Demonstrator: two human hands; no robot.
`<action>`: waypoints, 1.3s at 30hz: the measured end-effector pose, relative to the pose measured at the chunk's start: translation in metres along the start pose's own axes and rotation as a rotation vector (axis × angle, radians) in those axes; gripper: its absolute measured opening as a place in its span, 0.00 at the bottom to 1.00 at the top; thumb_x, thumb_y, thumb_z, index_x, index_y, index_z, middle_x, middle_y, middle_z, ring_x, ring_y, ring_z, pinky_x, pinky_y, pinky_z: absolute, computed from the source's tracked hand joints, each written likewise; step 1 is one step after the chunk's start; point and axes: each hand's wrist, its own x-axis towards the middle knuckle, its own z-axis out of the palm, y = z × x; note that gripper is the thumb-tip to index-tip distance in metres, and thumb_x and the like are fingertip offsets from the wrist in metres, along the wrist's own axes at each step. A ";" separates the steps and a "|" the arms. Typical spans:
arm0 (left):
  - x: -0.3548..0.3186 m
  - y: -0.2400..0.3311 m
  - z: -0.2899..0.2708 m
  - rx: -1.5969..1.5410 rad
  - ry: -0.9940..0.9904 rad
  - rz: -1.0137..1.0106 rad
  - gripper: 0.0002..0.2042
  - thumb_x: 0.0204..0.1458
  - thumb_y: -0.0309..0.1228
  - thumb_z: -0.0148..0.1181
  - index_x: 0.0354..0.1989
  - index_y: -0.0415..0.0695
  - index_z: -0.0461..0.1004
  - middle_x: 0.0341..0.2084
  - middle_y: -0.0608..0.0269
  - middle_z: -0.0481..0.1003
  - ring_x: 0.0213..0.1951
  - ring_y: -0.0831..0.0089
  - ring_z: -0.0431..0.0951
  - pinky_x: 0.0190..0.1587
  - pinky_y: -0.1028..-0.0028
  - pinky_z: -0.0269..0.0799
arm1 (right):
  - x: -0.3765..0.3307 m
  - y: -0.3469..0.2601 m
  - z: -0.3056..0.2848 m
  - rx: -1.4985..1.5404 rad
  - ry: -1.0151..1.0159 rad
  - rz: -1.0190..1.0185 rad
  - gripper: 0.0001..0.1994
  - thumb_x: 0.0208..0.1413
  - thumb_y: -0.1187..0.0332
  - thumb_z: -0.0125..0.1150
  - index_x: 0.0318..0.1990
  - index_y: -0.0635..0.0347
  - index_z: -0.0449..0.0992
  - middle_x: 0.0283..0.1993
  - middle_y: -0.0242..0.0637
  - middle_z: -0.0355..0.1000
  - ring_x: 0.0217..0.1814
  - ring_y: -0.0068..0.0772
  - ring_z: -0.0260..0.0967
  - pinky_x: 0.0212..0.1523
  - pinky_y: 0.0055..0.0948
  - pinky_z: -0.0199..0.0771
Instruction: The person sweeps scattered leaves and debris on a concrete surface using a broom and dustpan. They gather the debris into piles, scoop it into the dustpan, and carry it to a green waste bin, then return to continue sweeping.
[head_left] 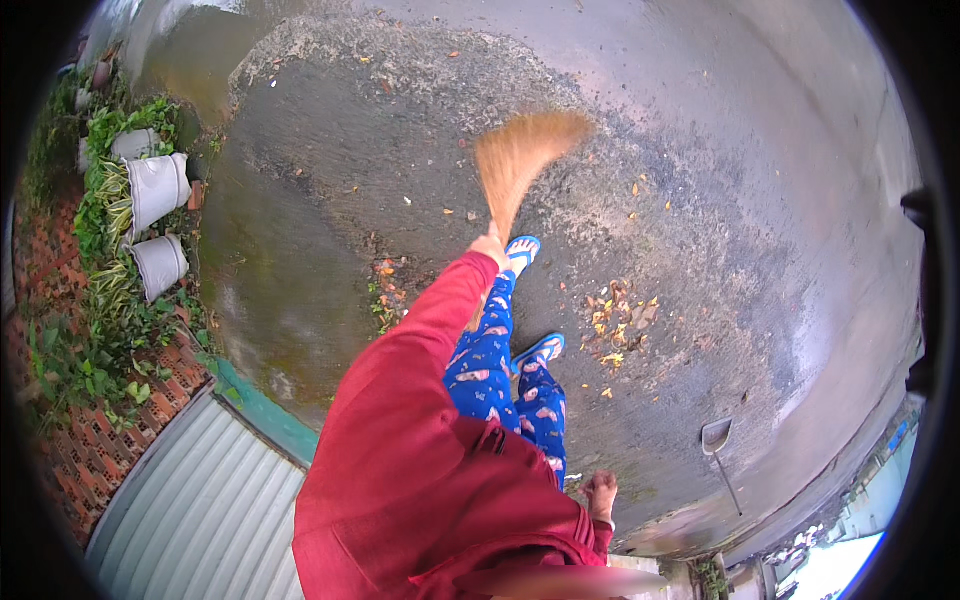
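My left hand [491, 248], at the end of a red sleeve, is closed round a soft straw broom [522, 155]. The broom's fan-shaped, tan bristles spread over the wet concrete beyond my feet, their edges smeared by motion. Part of its handle shows behind my forearm. Lower on the right, my right hand [600, 494] hangs beside my body with its fingers curled and nothing visible in them. A small pile of yellow and brown leaves [620, 322] lies to the right of my blue flip-flops [540, 351].
A long-handled dustpan [716, 436] rests on the ground at the right. White planters [157, 192] with green plants line the left side, by a brick-patterned strip [160, 400]. A corrugated metal sheet [215, 500] is at lower left. Scattered leaves and a debris patch [388, 280] dot the concrete.
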 end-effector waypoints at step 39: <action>-0.069 -0.004 0.042 0.221 -0.533 0.311 0.47 0.27 0.26 0.56 0.59 0.48 0.34 0.29 0.52 0.72 0.24 0.66 0.74 0.26 0.72 0.71 | -0.007 0.009 0.061 0.152 -0.015 -0.106 0.09 0.44 0.73 0.45 0.36 0.60 0.63 0.20 0.32 0.62 0.20 0.25 0.63 0.22 0.24 0.69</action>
